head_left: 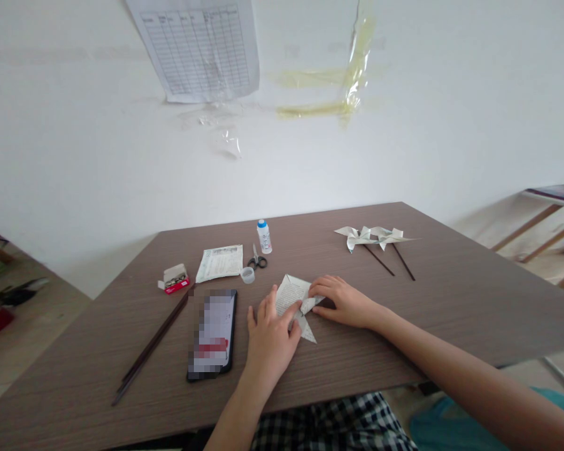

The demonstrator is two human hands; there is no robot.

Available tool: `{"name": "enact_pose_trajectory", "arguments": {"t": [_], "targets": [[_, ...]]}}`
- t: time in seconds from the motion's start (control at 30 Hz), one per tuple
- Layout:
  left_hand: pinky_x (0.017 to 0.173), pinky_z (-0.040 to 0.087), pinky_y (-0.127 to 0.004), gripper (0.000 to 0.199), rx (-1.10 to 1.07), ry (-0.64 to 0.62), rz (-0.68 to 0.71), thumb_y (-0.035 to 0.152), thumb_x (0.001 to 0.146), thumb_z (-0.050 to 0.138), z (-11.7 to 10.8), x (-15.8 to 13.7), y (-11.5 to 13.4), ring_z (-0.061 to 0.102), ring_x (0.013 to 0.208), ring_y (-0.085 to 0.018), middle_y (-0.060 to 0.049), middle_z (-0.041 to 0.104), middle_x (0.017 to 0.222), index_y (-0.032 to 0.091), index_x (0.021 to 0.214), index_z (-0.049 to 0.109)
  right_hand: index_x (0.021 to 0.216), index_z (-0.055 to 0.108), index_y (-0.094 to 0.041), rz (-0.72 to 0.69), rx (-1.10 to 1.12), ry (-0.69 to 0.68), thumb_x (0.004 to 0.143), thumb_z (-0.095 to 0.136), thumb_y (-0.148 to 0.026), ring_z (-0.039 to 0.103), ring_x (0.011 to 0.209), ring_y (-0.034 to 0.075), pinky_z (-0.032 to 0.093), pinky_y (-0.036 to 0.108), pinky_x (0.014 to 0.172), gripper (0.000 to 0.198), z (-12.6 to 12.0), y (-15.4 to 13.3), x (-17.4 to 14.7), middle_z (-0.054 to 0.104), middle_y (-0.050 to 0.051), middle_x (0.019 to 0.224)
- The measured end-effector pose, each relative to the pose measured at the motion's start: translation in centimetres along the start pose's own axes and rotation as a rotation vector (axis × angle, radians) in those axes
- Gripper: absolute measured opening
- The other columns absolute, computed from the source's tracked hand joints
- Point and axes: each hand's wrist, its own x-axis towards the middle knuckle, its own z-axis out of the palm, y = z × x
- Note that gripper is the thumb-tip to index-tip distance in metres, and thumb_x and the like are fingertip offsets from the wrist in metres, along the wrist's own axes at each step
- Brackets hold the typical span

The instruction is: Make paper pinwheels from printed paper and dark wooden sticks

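Observation:
A piece of printed paper with cut and folded points lies on the table in front of me. My left hand rests on its left part with fingers spread, the index finger pressing near the middle. From the right, my right hand curls its fingers and thumb onto a flap of the same paper and grips it. Part of the paper is hidden beneath both hands. Close by on the left is a phone lying face up, its screen blurred out.
Two paper pinwheels on dark sticks lie at the back right. Behind my hands are a glue bottle, scissors, a tape roll and paper sheets. Farther left lie a small red box and loose sticks.

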Motion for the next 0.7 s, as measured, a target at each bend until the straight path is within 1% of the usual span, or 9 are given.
{"name": "enact_pose_trajectory", "arguments": {"t": [0.17,0.23,0.33,0.47,0.53,0.63,0.7], "targets": [[0.142,0.035,-0.081,0.050,0.003,-0.018,-0.011,0.020,0.110,0.074,-0.09,-0.01,0.15,0.054,0.171,-0.044,-0.013,0.051,0.190,0.042,0.153,0.084,0.127,0.082,-0.022,0.002,0.000,0.002,0.109,0.081,-0.028,0.077,0.130,0.035,0.058,0.054,0.120,0.019,0.02,-0.07,0.07,0.084,0.014,0.133],[0.142,0.035,-0.081,0.050,0.000,-0.007,-0.004,0.019,0.110,0.074,0.07,-0.03,0.03,0.054,0.170,-0.044,-0.013,0.052,0.190,0.041,0.154,0.084,0.131,0.082,-0.022,0.006,0.007,0.012,0.112,0.079,-0.029,0.078,0.129,0.034,0.059,0.053,0.119,0.021,-0.04,-0.20,0.08,0.084,0.014,0.131],[0.141,0.037,-0.080,0.050,-0.001,0.012,0.010,0.019,0.110,0.074,0.34,-0.08,-0.15,0.055,0.169,-0.044,-0.012,0.054,0.188,0.041,0.153,0.085,0.138,0.084,-0.026,-0.009,0.002,0.005,0.115,0.075,-0.029,0.077,0.128,0.032,0.058,0.052,0.120,0.024,-0.11,-0.31,0.02,0.084,0.012,0.131],[0.141,0.039,-0.079,0.048,0.011,0.030,0.005,0.020,0.109,0.075,0.42,-0.10,-0.17,0.057,0.168,-0.043,-0.011,0.056,0.187,0.041,0.151,0.085,0.135,0.087,-0.029,-0.033,-0.026,-0.020,0.117,0.072,-0.027,0.077,0.127,0.031,0.058,0.052,0.119,0.023,-0.02,-0.07,-0.05,0.084,0.011,0.130],[0.141,0.041,-0.077,0.053,0.011,0.051,0.000,0.019,0.108,0.076,0.33,-0.09,-0.12,0.057,0.168,-0.043,-0.012,0.056,0.187,0.040,0.156,0.082,0.134,0.087,-0.027,-0.037,-0.033,-0.013,0.116,0.073,-0.027,0.077,0.127,0.031,0.058,0.052,0.119,0.023,0.07,0.08,-0.05,0.084,0.012,0.131],[0.141,0.041,-0.075,0.061,0.011,0.034,-0.026,0.018,0.108,0.076,0.11,-0.10,-0.01,0.057,0.169,-0.044,-0.015,0.052,0.189,0.038,0.165,0.076,0.134,0.087,-0.025,-0.041,-0.034,-0.008,0.115,0.074,-0.027,0.077,0.127,0.032,0.058,0.053,0.119,0.023,0.14,0.17,-0.04,0.084,0.013,0.131],[0.142,0.039,-0.076,0.059,0.013,0.008,-0.026,0.018,0.109,0.074,-0.04,-0.11,0.07,0.055,0.170,-0.045,-0.014,0.050,0.191,0.040,0.164,0.077,0.134,0.088,-0.027,-0.039,-0.034,-0.010,0.115,0.075,-0.028,0.077,0.128,0.031,0.058,0.052,0.119,0.023,0.11,0.14,-0.05,0.084,0.012,0.131]]}}
